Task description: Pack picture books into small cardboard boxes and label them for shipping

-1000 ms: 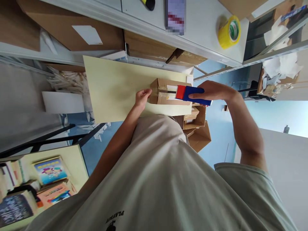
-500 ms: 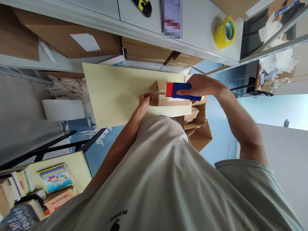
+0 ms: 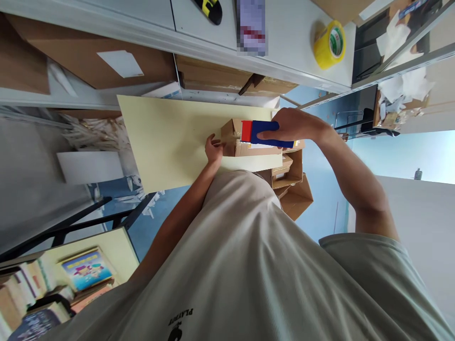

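A small brown cardboard box [image 3: 229, 137] lies on the pale yellow tabletop [image 3: 167, 142]. My right hand [image 3: 284, 127] is wrapped round a blue and red tape dispenser [image 3: 263, 131], whose red end rests over the top of the box near its left end. My left hand [image 3: 213, 149] is at the box's left end, its fingers apart and curved, with nothing visible in them; the fingertips nearest the box are hard to make out. The dispenser hides much of the box's top.
Above the tabletop, a grey shelf [image 3: 284, 52] bears a yellow tape roll [image 3: 330, 45] and a black and yellow object [image 3: 210, 10]. Opened cartons [image 3: 295, 199] stand below the table's right end. Books [image 3: 87, 270] lie on a second table at lower left.
The tape dispenser has shifted slightly left over the box in my right hand. My left hand's fingers have gone from a pinch at the box's end to spread apart.
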Available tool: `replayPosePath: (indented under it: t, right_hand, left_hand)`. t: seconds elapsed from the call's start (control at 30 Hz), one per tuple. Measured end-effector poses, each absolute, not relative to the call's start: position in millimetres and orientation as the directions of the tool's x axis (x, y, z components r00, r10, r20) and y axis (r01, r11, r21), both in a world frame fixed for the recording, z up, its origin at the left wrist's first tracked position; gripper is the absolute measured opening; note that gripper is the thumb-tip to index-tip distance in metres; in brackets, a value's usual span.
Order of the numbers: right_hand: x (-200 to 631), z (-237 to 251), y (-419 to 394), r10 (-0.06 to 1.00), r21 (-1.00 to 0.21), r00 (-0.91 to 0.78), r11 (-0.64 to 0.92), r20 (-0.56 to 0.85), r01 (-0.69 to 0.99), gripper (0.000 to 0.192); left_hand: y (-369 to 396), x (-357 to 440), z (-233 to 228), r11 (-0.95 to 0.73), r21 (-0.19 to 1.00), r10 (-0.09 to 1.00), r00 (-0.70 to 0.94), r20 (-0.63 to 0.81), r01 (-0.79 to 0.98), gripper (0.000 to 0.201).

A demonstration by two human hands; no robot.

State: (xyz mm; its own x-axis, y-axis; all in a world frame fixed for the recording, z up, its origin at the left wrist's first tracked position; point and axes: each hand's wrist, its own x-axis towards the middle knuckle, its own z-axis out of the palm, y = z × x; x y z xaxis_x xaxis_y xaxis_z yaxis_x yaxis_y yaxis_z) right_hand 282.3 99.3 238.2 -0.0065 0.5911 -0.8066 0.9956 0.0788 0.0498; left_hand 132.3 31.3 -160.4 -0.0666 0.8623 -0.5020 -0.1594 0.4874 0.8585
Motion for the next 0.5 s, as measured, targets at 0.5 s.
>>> replayPosePath:
  t: [0.5]
  right_hand:
    - [271,236,93,0.606,0.087,-0.007,0.126,-0.796,0.988,0.074]
  left_hand:
    - [35,128,-103,-0.027,0.943,0.932,0.349,-0.096,0.331,0.083]
